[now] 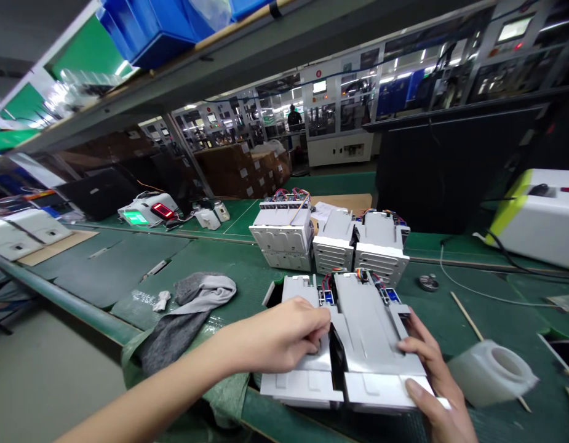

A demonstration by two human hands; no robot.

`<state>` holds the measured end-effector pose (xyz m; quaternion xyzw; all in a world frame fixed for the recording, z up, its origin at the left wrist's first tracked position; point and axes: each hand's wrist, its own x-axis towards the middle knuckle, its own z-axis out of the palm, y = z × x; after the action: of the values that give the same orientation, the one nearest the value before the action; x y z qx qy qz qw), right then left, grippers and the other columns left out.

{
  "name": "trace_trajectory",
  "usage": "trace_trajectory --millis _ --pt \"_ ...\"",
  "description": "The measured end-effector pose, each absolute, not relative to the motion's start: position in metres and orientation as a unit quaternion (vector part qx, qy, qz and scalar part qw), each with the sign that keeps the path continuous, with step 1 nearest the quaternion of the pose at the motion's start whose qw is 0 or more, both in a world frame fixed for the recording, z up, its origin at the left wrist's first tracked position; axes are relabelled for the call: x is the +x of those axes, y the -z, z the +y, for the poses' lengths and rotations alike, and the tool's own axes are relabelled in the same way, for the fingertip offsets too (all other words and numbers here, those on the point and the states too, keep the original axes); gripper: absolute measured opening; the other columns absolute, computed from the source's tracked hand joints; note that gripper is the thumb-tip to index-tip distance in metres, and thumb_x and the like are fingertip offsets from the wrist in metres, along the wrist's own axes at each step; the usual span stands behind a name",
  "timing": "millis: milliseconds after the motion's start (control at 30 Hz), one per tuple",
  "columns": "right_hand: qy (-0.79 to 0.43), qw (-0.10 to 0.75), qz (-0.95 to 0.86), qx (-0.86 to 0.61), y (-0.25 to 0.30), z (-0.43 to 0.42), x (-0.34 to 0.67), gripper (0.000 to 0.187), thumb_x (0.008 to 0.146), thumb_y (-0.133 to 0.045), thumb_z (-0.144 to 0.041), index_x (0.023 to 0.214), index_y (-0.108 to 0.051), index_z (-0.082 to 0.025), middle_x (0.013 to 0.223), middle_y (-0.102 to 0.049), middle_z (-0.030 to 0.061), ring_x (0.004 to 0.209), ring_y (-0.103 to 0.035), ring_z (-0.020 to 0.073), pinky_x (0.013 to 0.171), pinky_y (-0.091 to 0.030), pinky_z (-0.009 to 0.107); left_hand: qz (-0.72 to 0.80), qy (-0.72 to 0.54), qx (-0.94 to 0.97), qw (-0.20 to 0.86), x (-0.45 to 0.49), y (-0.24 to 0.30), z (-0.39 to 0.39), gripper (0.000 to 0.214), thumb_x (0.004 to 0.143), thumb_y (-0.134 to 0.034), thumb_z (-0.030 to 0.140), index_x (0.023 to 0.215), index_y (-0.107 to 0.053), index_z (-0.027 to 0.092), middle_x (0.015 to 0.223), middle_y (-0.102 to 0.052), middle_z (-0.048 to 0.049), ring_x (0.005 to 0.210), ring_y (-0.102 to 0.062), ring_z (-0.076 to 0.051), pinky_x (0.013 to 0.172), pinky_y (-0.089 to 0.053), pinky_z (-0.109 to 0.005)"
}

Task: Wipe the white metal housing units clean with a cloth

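Two white wired modules (374,332), left hand (284,338) fingers together, right hand (432,375) fingers apart on them

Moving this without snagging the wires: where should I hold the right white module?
Hold its flat white casing by the near end, coming from your side; the coloured wires and blue connectors bunch at the far end, so avoid it.

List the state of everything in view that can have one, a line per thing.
left hand, resting on top of the left housing
right hand, fingers against the right housing's front edge
left white metal housing, lying flat, wires exposed at far end
right white metal housing, lying flat, wires exposed at far end
grey cloth, crumpled on the green mat
white plastic container, on its side, blurred
bench tester, screen lit green
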<state>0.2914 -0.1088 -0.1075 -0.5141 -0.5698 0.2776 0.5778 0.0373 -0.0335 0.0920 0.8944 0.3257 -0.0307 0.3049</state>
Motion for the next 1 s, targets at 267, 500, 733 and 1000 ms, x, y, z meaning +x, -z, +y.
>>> trace_trajectory --millis 267,500,733,1000 --pt "-0.271 0.576 -0.582 -0.505 0.106 -0.11 0.291 0.032 0.083 -0.058 -0.045 0.111 -0.059 -0.029 0.159 -0.028 0.0022 0.142 -0.032 0.0387 0.094 -0.048 0.042 0.297 0.052 0.907 0.293 0.038 -0.097 -0.032 0.029 0.078 -0.049 -0.003 0.074 -0.035 0.022 0.075 -0.051 0.0029 0.077 -0.048 -0.014 0.074 -0.039 -0.022" --pt "-0.279 0.57 -0.582 -0.508 0.109 -0.112 0.293 0.031 0.084 -0.057 -0.043 0.112 -0.058 -0.029 0.16 -0.024 0.0018 0.145 -0.024 0.0387 0.094 -0.047 0.042 0.334 0.052 0.909 0.244 0.021 -0.097 -0.033 0.028 0.076 -0.049 -0.002 0.075 -0.035 0.022 0.077 -0.054 0.0031 0.078 -0.049 -0.015 0.082 -0.039 -0.025" --pt "-0.271 0.574 -0.587 -0.503 0.107 -0.109 0.292 0.031 0.084 -0.057 -0.043 0.112 -0.058 -0.029 0.158 -0.029 0.0021 0.143 -0.029 0.0382 0.097 -0.046 0.043 0.319 0.01 0.921 0.223 0.036 -0.085 -0.028 0.03 0.077 -0.051 0.001 0.072 -0.031 0.023 0.073 -0.054 0.0035 0.073 -0.052 -0.014 0.071 -0.04 -0.023" --pt "-0.282 0.575 -0.57 -0.516 0.109 -0.11 0.293 0.031 0.082 -0.06 -0.045 0.108 -0.061 -0.03 0.158 -0.03 0.0003 0.142 -0.031 0.0391 0.092 -0.049 0.041 0.398 0.004 0.889 0.226 0.021 -0.088 -0.024 0.029 0.075 -0.053 0.001 0.071 -0.033 0.022 0.074 -0.061 0.0017 0.076 -0.057 -0.016 0.063 -0.035 -0.023"
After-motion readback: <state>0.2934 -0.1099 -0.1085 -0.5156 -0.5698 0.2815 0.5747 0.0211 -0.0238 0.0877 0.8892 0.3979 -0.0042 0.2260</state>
